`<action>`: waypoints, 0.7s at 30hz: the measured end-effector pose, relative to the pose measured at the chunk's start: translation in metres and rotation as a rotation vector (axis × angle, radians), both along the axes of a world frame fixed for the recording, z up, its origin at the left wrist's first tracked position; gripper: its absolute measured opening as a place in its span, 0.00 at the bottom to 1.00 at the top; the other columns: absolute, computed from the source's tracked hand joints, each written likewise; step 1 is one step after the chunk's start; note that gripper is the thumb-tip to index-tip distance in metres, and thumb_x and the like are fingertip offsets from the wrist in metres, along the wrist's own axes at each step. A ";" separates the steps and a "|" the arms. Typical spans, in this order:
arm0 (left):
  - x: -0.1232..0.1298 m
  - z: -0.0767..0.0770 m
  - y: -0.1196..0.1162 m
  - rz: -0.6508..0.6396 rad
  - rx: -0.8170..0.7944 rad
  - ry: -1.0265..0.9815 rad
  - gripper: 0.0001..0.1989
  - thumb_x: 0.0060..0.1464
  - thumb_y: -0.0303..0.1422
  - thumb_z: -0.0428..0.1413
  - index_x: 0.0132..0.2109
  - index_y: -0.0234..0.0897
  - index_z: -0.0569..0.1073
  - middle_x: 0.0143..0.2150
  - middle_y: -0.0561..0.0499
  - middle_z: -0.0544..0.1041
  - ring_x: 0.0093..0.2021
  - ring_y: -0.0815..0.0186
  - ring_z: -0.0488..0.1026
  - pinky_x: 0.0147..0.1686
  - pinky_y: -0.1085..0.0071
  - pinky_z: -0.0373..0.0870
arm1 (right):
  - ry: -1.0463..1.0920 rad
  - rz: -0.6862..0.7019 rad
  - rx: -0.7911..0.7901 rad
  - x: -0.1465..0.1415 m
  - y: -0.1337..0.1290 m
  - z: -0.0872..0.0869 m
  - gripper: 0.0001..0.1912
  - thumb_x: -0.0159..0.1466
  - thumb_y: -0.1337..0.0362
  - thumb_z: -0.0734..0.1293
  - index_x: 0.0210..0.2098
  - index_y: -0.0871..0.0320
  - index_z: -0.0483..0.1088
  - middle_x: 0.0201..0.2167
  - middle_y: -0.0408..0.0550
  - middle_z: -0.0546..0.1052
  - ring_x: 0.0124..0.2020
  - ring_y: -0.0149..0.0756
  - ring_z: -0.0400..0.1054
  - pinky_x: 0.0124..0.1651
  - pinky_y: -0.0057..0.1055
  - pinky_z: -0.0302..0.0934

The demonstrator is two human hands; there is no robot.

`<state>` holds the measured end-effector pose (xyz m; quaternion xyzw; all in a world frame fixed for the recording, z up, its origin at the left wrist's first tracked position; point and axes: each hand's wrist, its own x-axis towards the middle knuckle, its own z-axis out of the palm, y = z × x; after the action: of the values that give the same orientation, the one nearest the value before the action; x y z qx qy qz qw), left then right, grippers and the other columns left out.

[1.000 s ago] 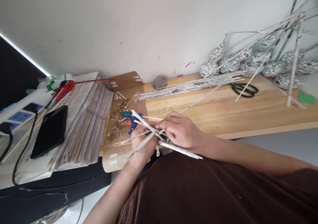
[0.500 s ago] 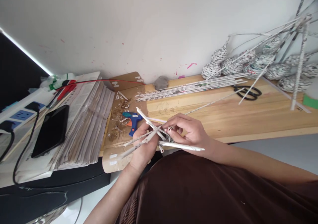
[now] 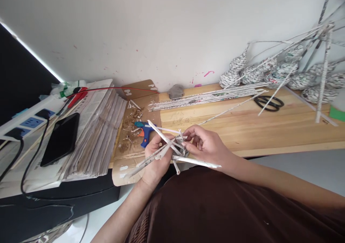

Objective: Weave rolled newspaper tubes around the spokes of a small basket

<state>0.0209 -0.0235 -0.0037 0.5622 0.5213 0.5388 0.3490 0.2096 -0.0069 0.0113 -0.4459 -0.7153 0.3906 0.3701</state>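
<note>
A small weaving of rolled newspaper tubes (image 3: 180, 150) is held up over the table's front edge, its stiff white spokes sticking out several ways. My left hand (image 3: 155, 161) is closed around its left side, and some spokes cross over the fingers. At the right side of the weaving, my right hand (image 3: 207, 142) has thumb and forefinger bent in a pinch on a paper tube; the fingertips are partly hidden. One long thin newspaper tube (image 3: 229, 109) runs from near this hand toward the back right of the table.
A blue glue gun (image 3: 147, 132) lies on littered cardboard (image 3: 129, 128). Further left are stacked newspapers (image 3: 105, 128), a phone (image 3: 61, 138) and a power strip (image 3: 33, 119). Behind lie loose paper tubes (image 3: 210, 97), black-handled scissors (image 3: 269, 103) and woven gourd shapes (image 3: 233, 74).
My right fingers have shifted slightly up and right at the weaving, and one lower spoke has swung downward. The long tube's far end has moved back. The view has tilted slightly.
</note>
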 end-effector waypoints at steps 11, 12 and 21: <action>0.004 0.001 -0.002 0.047 -0.016 0.026 0.07 0.51 0.35 0.63 0.36 0.37 0.78 0.31 0.51 0.81 0.30 0.65 0.77 0.32 0.71 0.75 | 0.108 -0.045 -0.070 -0.007 0.001 -0.003 0.07 0.61 0.62 0.71 0.37 0.58 0.75 0.29 0.44 0.79 0.27 0.30 0.71 0.28 0.24 0.63; 0.004 0.002 -0.002 0.044 -0.023 0.028 0.07 0.51 0.35 0.63 0.36 0.37 0.78 0.31 0.51 0.81 0.30 0.65 0.77 0.31 0.71 0.75 | 0.129 -0.046 -0.063 -0.008 0.002 -0.003 0.06 0.61 0.62 0.71 0.37 0.58 0.75 0.29 0.44 0.79 0.27 0.30 0.71 0.28 0.24 0.63; 0.002 0.003 -0.002 0.119 -0.036 0.116 0.06 0.52 0.34 0.63 0.32 0.37 0.78 0.28 0.52 0.80 0.29 0.66 0.77 0.30 0.73 0.74 | 0.236 0.085 -0.229 -0.008 0.008 -0.014 0.15 0.68 0.53 0.66 0.40 0.59 0.76 0.34 0.47 0.80 0.34 0.34 0.74 0.37 0.28 0.67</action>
<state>0.0228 -0.0253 -0.0008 0.5542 0.5827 0.5157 0.2957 0.2016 0.0012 -0.0027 -0.4056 -0.6359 0.5344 0.3815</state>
